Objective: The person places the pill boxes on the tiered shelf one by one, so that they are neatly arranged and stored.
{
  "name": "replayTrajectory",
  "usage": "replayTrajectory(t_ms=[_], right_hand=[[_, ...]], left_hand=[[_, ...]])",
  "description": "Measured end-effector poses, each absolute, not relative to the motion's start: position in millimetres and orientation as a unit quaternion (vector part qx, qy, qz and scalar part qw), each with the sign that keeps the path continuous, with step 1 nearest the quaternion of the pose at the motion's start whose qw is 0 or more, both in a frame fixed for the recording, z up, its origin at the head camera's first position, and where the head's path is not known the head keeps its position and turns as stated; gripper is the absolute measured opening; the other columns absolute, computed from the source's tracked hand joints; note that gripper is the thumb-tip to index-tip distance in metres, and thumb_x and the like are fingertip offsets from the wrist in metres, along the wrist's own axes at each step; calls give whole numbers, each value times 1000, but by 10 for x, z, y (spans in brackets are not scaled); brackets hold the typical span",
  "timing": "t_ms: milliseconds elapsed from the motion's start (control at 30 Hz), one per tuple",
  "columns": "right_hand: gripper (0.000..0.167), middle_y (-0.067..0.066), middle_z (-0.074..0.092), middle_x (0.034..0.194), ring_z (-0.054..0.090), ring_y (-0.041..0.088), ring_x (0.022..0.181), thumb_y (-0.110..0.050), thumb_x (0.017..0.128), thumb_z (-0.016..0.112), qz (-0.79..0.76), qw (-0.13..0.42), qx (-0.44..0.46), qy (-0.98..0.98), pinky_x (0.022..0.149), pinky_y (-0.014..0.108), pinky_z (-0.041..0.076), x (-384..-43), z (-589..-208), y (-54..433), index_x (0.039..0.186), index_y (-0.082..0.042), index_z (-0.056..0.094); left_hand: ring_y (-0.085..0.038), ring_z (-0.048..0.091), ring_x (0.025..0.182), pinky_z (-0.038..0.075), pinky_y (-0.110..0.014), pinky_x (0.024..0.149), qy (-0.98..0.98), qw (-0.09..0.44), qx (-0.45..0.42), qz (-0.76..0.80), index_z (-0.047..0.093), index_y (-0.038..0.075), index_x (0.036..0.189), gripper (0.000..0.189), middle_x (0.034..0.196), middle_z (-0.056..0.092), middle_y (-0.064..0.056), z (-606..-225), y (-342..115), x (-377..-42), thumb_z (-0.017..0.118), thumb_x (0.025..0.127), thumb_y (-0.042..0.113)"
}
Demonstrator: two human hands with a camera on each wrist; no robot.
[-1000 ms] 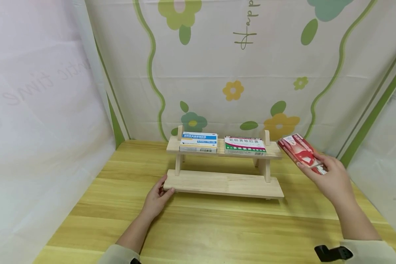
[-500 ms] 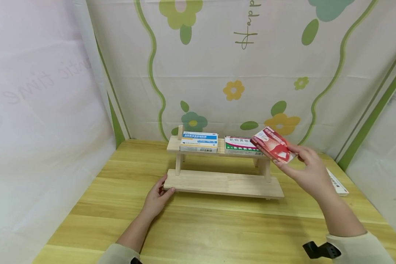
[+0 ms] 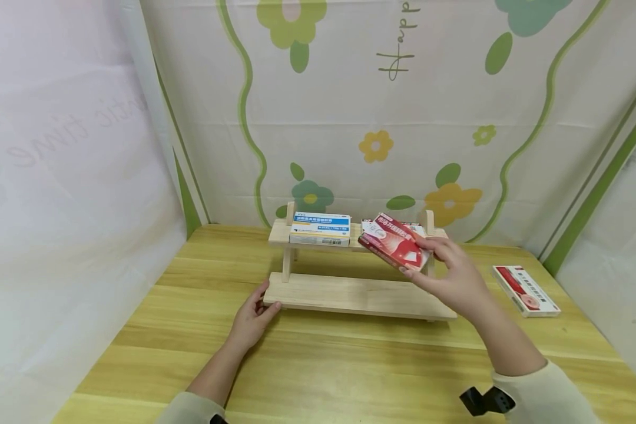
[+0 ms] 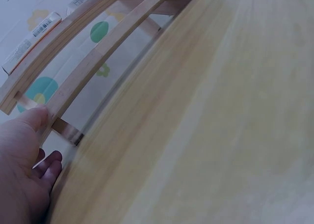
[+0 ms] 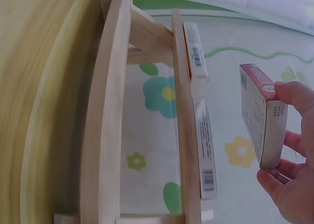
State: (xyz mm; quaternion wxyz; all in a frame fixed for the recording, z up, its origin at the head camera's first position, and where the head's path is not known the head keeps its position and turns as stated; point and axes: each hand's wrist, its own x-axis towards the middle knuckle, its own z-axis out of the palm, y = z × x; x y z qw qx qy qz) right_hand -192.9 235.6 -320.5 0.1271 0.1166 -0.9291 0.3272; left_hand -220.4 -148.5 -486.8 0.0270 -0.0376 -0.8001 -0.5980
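A red-and-white medicine box [image 3: 394,242] is held by its right end in my right hand [image 3: 450,277], in the air before the upper tier. In the right wrist view, thumb and fingers pinch that box [image 5: 260,116] apart from the shelf. My left hand [image 3: 251,321] holds the left end of the lower board of a two-tier wooden display shelf [image 3: 350,294], thumb at the front edge. On the upper tier lie a blue-and-white medicine box [image 3: 320,228] at left and a white, green and magenta medicine box [image 5: 205,150] at right, partly hidden in the head view by the held box.
Another white-and-red medicine box [image 3: 527,290] lies on the wooden table [image 3: 350,371] right of the shelf. A flower-printed cloth [image 3: 318,118] hangs close behind the shelf, with cloth sides at left and right.
My right hand has carried the red-and-white box leftward, from right of the shelf to before the upper tier's right part. The box on the table has come into view. My left hand stays put.
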Motion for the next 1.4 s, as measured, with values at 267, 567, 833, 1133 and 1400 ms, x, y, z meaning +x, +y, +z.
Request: replayTrajectory(t_ms=[267, 567, 833, 1133, 1400], right_hand=[[71, 8, 48, 143, 45, 34, 128, -49, 82, 76, 324, 100, 132, -931, 97, 59, 44, -1997, -3321, 2117, 142, -19, 52], [71, 5, 46, 146, 48, 32, 129, -44, 79, 80, 353, 74, 165, -918, 101, 55, 46, -2076, -3480, 1910, 140, -18, 55], [68, 5, 50, 142, 50, 32, 127, -43, 76, 82, 363, 48, 179, -913, 98, 55, 48, -2143, -3646, 1714, 136, -20, 59], [68, 7, 50, 142, 47, 33, 131, -45, 77, 81, 355, 14, 197, -914, 103, 61, 40, -2248, -3880, 1554, 137, -22, 58], [67, 5, 54, 137, 49, 29, 128, -45, 77, 81, 356, 4, 209, -911, 103, 59, 42, -2325, -4058, 1437, 135, -18, 60]], left_hand=[[-33, 49, 131, 43, -43, 106, -800, 29, -37, -598, 33, 9, 153, 70, 152, 40, -21, -4882, -1482, -2214, 67, 94, 27], [-31, 48, 132, 43, -41, 105, -795, 26, -36, -605, 32, 10, 153, 69, 154, 39, -18, -4852, -1468, -2201, 66, 95, 25], [-31, 49, 131, 44, -38, 104, -794, 24, -33, -607, 32, 9, 153, 69, 154, 39, -18, -4850, -1469, -2197, 66, 95, 24], [-34, 49, 132, 42, -46, 108, -792, 30, -35, -609, 33, 8, 152, 68, 153, 39, -21, -4856, -1468, -2200, 66, 95, 24], [-34, 51, 130, 43, -43, 106, -792, 33, -36, -609, 33, 6, 152, 68, 151, 41, -23, -4847, -1466, -2200, 66, 95, 21]])
